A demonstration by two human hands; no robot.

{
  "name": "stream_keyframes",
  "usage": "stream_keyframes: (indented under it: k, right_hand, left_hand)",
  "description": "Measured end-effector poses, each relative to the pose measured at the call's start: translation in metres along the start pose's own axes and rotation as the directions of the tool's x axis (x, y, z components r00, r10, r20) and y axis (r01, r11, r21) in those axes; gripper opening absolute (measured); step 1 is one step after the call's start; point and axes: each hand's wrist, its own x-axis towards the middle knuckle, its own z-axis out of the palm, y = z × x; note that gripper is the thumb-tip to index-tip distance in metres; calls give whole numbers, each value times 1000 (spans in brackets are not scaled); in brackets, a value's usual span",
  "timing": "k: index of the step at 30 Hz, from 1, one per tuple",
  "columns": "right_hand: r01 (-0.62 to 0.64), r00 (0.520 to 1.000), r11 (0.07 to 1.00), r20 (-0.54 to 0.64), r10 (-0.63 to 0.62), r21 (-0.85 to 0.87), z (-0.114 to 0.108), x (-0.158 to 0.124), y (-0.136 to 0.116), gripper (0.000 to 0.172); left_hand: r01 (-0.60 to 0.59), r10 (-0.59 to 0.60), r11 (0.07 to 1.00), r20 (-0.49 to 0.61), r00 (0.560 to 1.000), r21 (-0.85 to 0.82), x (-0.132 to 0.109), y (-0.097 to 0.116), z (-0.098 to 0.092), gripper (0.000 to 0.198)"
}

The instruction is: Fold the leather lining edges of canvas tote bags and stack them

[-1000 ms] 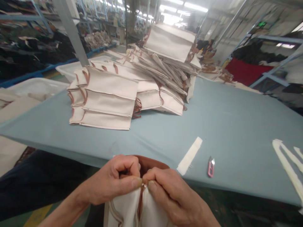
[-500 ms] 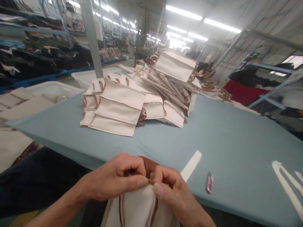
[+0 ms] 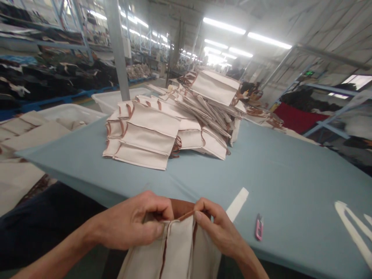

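A cream fabric bag (image 3: 179, 248) with brown-edged seams and a brown inner rim hangs at the table's near edge, its opening upward. My left hand (image 3: 136, 221) pinches the top edge on the left, with its fingers inside the opening and the thumb outside. On the right, my right hand (image 3: 213, 221) grips the rim near a corner seam between thumb and fingers. The brown lining shows between the two hands. The bag's lower part runs out of the picture.
Stacked cream bags (image 3: 145, 135) pile up on the blue-green table (image 3: 279, 174). To the right lie pink thread snips (image 3: 259, 226), a white fabric strip (image 3: 237, 203) and longer white strips (image 3: 353, 228). White bins (image 3: 75, 112) stand left of the table.
My hands have moved apart along the rim, the left one leftward and the right one slightly right. More of the bag's top edge and brown lining now shows between them.
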Motion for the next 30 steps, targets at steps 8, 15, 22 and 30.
stream_keyframes:
  k: [8,15,22,30]
  right_hand:
    - [-55,998,997,31,54,55,10,10,3,34]
    - [-68,997,995,35,66,71,13,11,10,37]
    - [-48,999,999,9,47,4,15,11,11,31]
    - [224,975,963,43,-220,-148,22,-1,-35,9]
  left_hand:
    - [66,-65,997,-39,997,42,3,2,8,5]
    - [81,-81,996,-19,997,-40,5,-2,10,8]
    - [137,-144,988,-105,984,-70,5,-3,21,12]
    - [161,-169,984,-131,977,-71,1,5,22,20]
